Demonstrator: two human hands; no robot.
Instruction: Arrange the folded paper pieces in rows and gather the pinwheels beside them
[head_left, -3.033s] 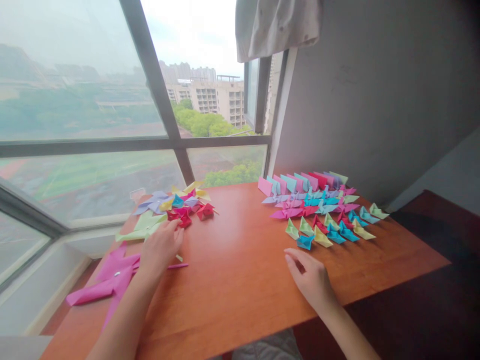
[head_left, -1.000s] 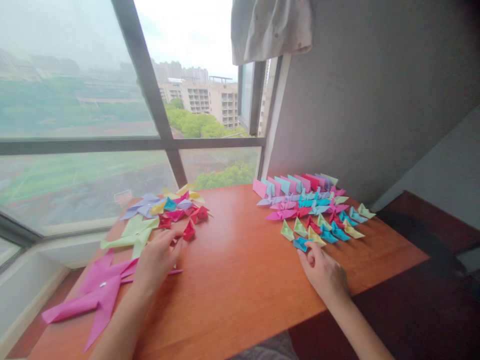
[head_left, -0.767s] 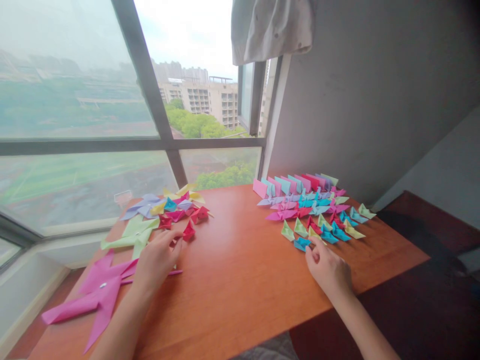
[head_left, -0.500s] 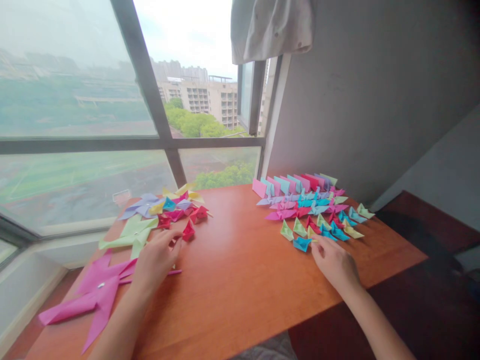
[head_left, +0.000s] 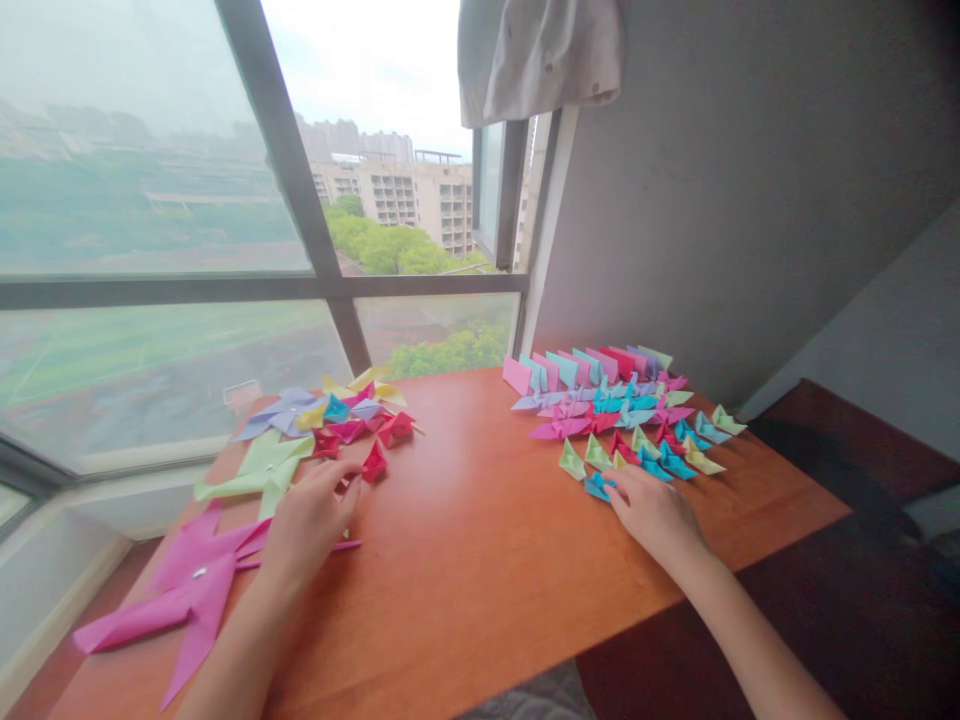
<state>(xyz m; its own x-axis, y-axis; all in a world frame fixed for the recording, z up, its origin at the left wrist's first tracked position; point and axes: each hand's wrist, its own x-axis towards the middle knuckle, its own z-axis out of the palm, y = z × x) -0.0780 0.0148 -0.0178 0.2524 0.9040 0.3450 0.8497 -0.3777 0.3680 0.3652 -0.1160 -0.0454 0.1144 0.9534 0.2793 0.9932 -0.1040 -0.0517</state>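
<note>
My right hand (head_left: 660, 512) has its thumb and fingers closed on the near edge of a blue paper boat (head_left: 598, 486), which rests on the table. Green folded boats (head_left: 571, 460) stand just behind it in a row. On the other side, my left hand (head_left: 319, 510) lies low over the tabletop with its fingers curled together. A red paper boat (head_left: 374, 461) sits right by those fingertips. Something reddish shows in the gap between thumb and fingers, but what it is stays hidden. Left of that wrist is a large pink paper pinwheel (head_left: 196, 585).
Rows of folded paper cranes (head_left: 562, 425) and upright coloured cards (head_left: 581, 370) fill the back right of the brown table (head_left: 465, 560). A green pinwheel (head_left: 274, 460), a purple pinwheel (head_left: 289, 410) and more small folded pieces lie at the left, beside the window (head_left: 172, 290).
My right hand has shifted slightly left and its fingers now overlap more of the blue paper boat, which looks tilted a little differently. My left hand has stayed in place.
</note>
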